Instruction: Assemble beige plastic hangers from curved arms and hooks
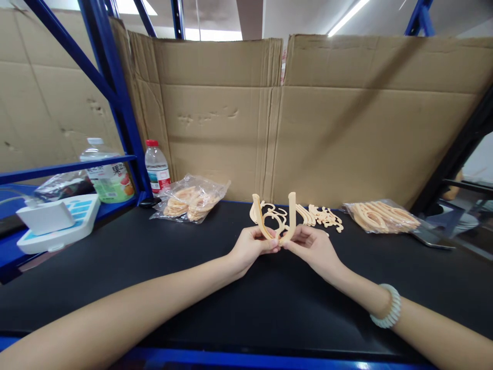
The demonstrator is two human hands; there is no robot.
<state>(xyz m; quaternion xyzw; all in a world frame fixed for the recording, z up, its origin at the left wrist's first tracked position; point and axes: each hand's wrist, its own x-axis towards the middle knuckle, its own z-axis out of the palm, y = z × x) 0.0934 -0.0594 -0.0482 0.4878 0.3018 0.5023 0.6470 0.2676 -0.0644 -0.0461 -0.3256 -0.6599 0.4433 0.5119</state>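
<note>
Both hands meet over the middle of the black tabletop (185, 288). My left hand (248, 249) pinches the lower end of a pale, wood-coloured curved strip (260, 213). A similar curved strip (291, 213) is pinched low down by my right hand (316, 249). The strips stand up side by side like a U, their lower ends close together at the fingertips; whether they are joined cannot be told. Just behind the hands lie curled pale pieces (275, 209), several slim curved strips (306, 215) and a cluster of small scroll-shaped pieces (326, 217).
Clear plastic bags of similar pieces lie at back left (188, 203) and right (379, 216). A red-capped bottle (157, 167), a large juice bottle (111, 177) and a white power strip (57, 228) stand left. Cardboard panels (215, 123) wall off the back, beside a blue frame (123, 108).
</note>
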